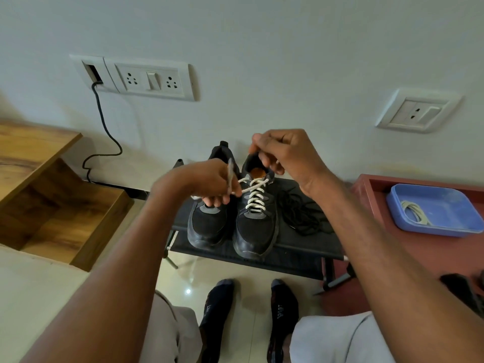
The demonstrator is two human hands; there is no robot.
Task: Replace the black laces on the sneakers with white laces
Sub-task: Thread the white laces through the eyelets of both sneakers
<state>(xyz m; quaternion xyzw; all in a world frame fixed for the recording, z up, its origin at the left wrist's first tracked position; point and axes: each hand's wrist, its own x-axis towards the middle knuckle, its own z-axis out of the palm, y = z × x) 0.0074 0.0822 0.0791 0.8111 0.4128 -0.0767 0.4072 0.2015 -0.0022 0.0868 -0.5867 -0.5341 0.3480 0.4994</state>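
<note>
Two black mesh sneakers sit side by side on a low black fabric rack [301,254], toes toward the person. The right sneaker [255,226] is already threaded with a white woven lace [255,196] up to the top eyelets; the left sneaker [208,226] looks unlaced, partly hidden. The left hand [209,183] pinches one lace end, motion-blurred, drawn out sideways, probably to take up slack. The right hand [279,153] has its fingers curled above the shoe collar, likely pinching the other end; lace itself not visible there. Removed black laces [301,213] are heaped on the rack beside the right sneaker, out of the way. A spare white lace [415,212] waits coiled in a blue plastic tray [445,224] on the red stand, well apart.
</note>
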